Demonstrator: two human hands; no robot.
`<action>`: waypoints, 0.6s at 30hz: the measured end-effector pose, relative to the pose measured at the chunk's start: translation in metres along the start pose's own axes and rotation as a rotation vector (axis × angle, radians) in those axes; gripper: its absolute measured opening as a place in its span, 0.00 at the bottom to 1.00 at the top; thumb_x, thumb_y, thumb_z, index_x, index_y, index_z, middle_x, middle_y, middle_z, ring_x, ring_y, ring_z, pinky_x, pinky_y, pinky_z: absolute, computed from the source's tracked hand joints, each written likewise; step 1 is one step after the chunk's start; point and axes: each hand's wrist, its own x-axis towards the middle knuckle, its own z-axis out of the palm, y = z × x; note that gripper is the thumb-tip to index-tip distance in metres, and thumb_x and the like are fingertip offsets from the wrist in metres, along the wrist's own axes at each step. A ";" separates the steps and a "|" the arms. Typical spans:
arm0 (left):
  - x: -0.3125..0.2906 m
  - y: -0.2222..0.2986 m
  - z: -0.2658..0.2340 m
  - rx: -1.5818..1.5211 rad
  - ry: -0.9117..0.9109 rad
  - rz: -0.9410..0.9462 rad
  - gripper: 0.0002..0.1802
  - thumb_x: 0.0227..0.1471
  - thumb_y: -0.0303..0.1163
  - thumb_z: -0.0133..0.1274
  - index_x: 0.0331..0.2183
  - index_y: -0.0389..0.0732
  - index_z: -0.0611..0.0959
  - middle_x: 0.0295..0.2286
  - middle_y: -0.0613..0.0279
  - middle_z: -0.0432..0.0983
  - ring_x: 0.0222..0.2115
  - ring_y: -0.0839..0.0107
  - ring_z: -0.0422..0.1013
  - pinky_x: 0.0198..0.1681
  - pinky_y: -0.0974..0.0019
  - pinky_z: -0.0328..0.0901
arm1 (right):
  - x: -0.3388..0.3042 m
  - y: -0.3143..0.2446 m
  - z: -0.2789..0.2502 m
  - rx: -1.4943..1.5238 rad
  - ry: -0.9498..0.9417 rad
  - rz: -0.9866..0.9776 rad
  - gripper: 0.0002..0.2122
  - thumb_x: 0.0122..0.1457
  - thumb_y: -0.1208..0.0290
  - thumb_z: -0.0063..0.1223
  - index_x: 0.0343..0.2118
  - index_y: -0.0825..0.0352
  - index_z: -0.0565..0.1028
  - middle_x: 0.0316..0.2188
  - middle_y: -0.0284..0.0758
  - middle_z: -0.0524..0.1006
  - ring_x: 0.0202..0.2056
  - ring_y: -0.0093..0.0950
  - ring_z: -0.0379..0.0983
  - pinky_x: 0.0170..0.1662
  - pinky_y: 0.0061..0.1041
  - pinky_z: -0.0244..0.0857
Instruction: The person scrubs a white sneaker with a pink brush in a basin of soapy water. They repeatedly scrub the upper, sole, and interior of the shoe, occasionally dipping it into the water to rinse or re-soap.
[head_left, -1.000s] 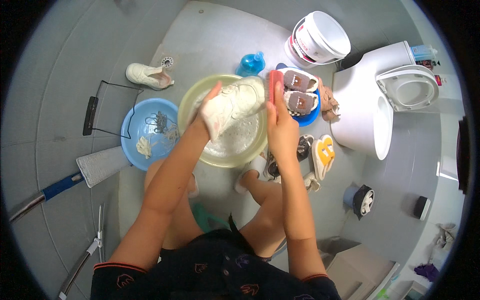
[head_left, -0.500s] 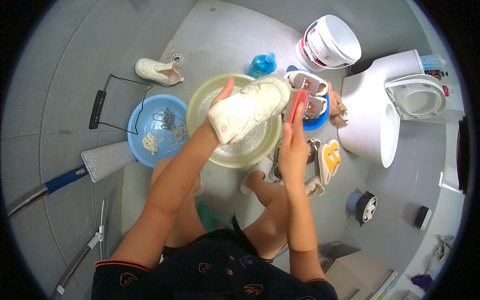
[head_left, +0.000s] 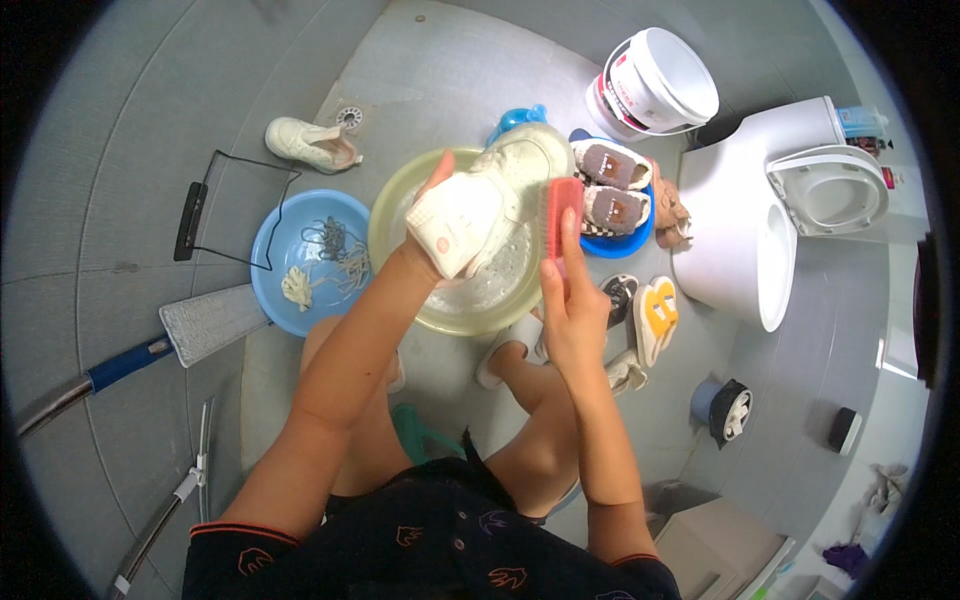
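The left hand (head_left: 427, 259) grips the shoe (head_left: 488, 205) over the basin (head_left: 455, 323), the right hand (head_left: 576, 305) holds the brush (head_left: 566, 212), shoe-brush contact being hard to tell; short strokes against a steady shoe should serve best.

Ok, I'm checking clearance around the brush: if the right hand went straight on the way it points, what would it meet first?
With the red brush leading, the right hand would probably meet the toe of the held white shoe first; depth is unclear, so it might pass over it.
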 end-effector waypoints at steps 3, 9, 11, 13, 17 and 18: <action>0.002 -0.008 0.014 0.054 0.106 0.052 0.37 0.61 0.59 0.38 0.53 0.34 0.73 0.46 0.51 0.76 0.43 0.62 0.75 0.49 0.59 0.71 | -0.004 -0.020 0.002 0.121 -0.127 -0.037 0.26 0.64 0.68 0.48 0.65 0.49 0.59 0.27 0.49 0.77 0.26 0.35 0.77 0.36 0.30 0.71; 0.007 -0.007 0.016 0.074 0.227 0.094 0.35 0.61 0.57 0.38 0.53 0.35 0.73 0.46 0.52 0.76 0.45 0.61 0.73 0.51 0.61 0.67 | -0.027 -0.036 0.016 0.159 -0.332 0.028 0.26 0.64 0.66 0.48 0.65 0.50 0.59 0.26 0.52 0.77 0.31 0.48 0.78 0.36 0.37 0.70; 0.009 -0.017 0.026 0.096 0.330 0.123 0.35 0.61 0.57 0.38 0.52 0.36 0.74 0.46 0.54 0.76 0.45 0.62 0.73 0.51 0.61 0.67 | -0.012 -0.039 0.020 0.043 -0.350 0.074 0.26 0.64 0.65 0.48 0.65 0.50 0.59 0.24 0.52 0.76 0.29 0.51 0.76 0.34 0.41 0.69; -0.001 -0.016 -0.010 0.047 0.143 0.129 0.31 0.62 0.55 0.38 0.50 0.38 0.76 0.44 0.56 0.76 0.43 0.63 0.73 0.50 0.62 0.67 | 0.012 -0.034 0.026 0.004 -0.258 0.027 0.26 0.65 0.64 0.46 0.65 0.49 0.58 0.21 0.52 0.76 0.27 0.53 0.75 0.31 0.44 0.68; -0.001 -0.005 -0.017 0.055 0.148 0.096 0.33 0.62 0.56 0.37 0.52 0.38 0.74 0.46 0.54 0.75 0.43 0.61 0.72 0.51 0.62 0.67 | 0.001 -0.031 0.036 0.054 -0.215 -0.043 0.26 0.65 0.64 0.44 0.66 0.49 0.56 0.27 0.55 0.76 0.31 0.55 0.75 0.34 0.44 0.69; 0.005 -0.008 0.004 0.173 0.475 0.198 0.34 0.62 0.57 0.38 0.53 0.35 0.72 0.47 0.53 0.74 0.44 0.59 0.72 0.52 0.61 0.66 | -0.017 -0.029 0.039 0.070 -0.199 -0.135 0.26 0.65 0.65 0.44 0.66 0.50 0.56 0.30 0.56 0.77 0.33 0.56 0.75 0.36 0.44 0.69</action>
